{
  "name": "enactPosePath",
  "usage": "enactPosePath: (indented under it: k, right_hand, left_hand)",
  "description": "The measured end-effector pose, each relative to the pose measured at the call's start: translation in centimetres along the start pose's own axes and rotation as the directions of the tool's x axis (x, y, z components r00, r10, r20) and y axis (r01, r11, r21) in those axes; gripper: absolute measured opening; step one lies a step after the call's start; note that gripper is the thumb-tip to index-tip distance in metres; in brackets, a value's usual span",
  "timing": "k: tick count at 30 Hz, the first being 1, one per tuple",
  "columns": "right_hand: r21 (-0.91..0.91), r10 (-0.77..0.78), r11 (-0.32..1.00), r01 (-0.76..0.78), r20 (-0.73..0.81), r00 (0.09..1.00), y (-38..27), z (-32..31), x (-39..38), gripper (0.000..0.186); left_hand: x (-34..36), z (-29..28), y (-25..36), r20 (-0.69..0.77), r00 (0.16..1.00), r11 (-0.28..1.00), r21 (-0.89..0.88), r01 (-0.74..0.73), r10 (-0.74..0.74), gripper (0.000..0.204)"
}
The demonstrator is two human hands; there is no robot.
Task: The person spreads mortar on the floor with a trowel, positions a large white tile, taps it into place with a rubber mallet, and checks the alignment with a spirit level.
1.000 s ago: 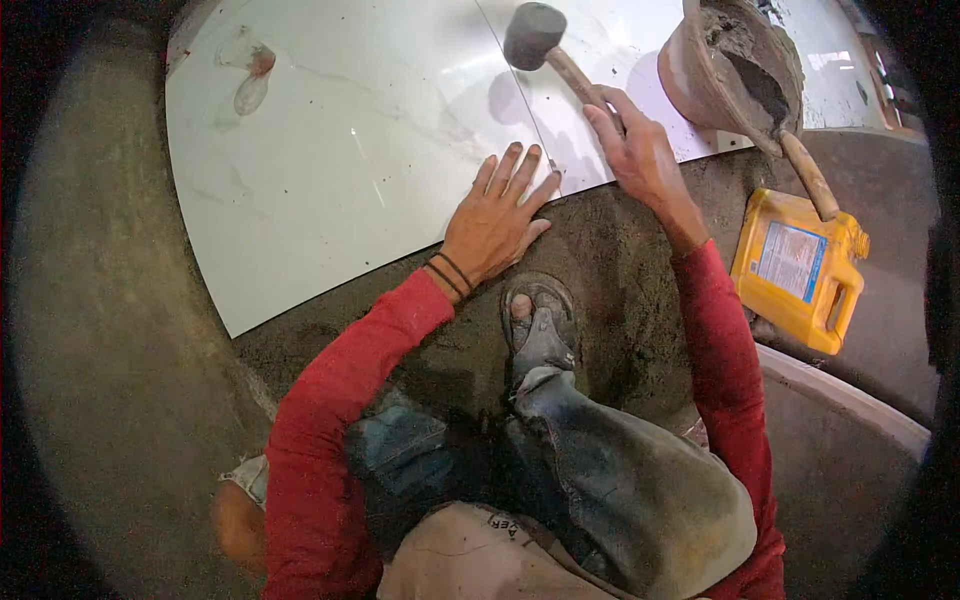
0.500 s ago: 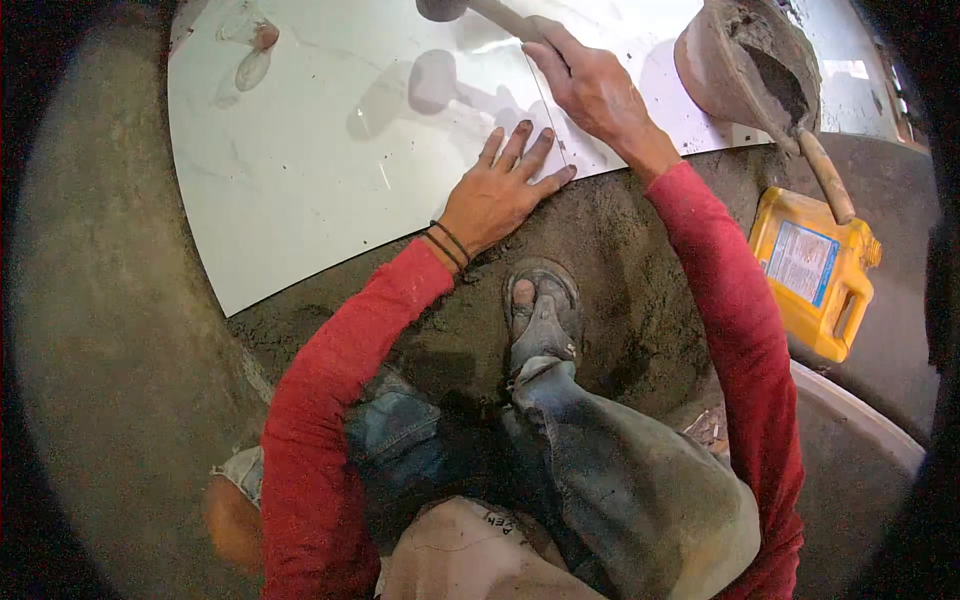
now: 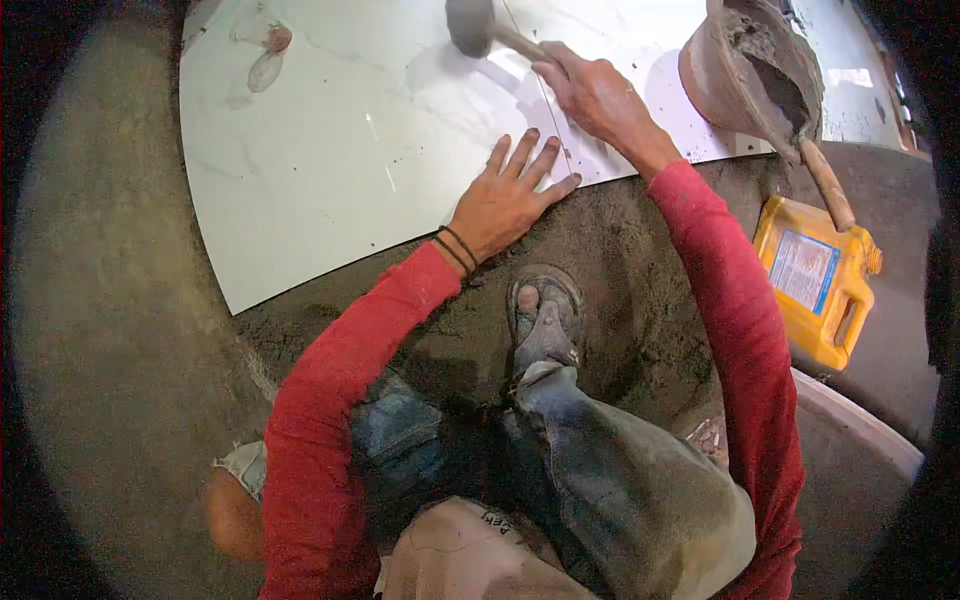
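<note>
My left hand (image 3: 503, 203) lies flat on a large glossy white tile (image 3: 300, 190), fingers spread, with the thumb at the tile's near edge beside a thin joint line. Wrapped round the handle of a mallet (image 3: 470, 27), my right hand (image 3: 598, 97) is closed. The mallet's dark head is at the top of the view, over or against the tile near the joint; I cannot tell whether it touches. A second white tile (image 3: 655, 135) adjoins on the right, under my right hand.
On the right tile stands a bucket (image 3: 705, 75) holding grey mortar, a wooden handle (image 3: 828, 185) jutting from it. A yellow jug (image 3: 812, 275) lies on the ground to the right. Grey mortar (image 3: 630, 270) spreads below the tiles, around my foot. A clear bag-like thing (image 3: 265, 70) sits on the left tile.
The mallet has come down and to the right, its head now closer to the tile joint. My left hand stays flat on the tile. The whole view has shifted slightly.
</note>
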State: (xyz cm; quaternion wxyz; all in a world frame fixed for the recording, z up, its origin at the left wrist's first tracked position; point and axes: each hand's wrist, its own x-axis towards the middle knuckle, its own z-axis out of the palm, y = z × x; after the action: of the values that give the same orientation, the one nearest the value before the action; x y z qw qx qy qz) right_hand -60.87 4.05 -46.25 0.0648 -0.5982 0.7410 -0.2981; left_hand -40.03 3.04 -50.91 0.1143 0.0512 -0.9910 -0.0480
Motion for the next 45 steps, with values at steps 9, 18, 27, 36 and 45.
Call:
enactPosePath:
  k: [9,18,27,36,45]
  right_hand:
    - [0.008,0.061,0.998,-0.062,0.088,0.994,-1.6,0.8,0.5,0.036]
    - [-0.077,0.116,0.992,-0.104,0.187,0.976,-2.2,0.8,0.3,0.035]
    - [0.042,-0.024,0.999,0.027,-0.068,0.997,-2.3,-0.4,0.3,0.030]
    - [-0.006,0.035,0.999,-0.034,0.059,0.998,-0.8,-0.1,-0.2,0.030]
    - [-0.039,0.069,0.997,-0.065,0.104,0.992,-1.2,-0.4,-0.5,0.034]
  left_hand:
    - [-0.8,0.2,-0.4,-0.017,0.999,0.999,-0.025,0.036,-0.036,0.047]
    - [-1.2,0.3,-0.2,0.009,1.000,0.996,-0.087,0.002,-0.001,0.046]
    - [-0.6,-0.1,0.6,0.056,0.998,1.000,0.001,0.002,-0.002,0.044]
    - [-0.8,-0.7,0.6,0.027,1.000,1.000,0.016,0.006,-0.007,0.046]
    - [-0.9,-0.4,0.6,0.019,1.000,1.000,0.014,0.009,-0.010,0.045]
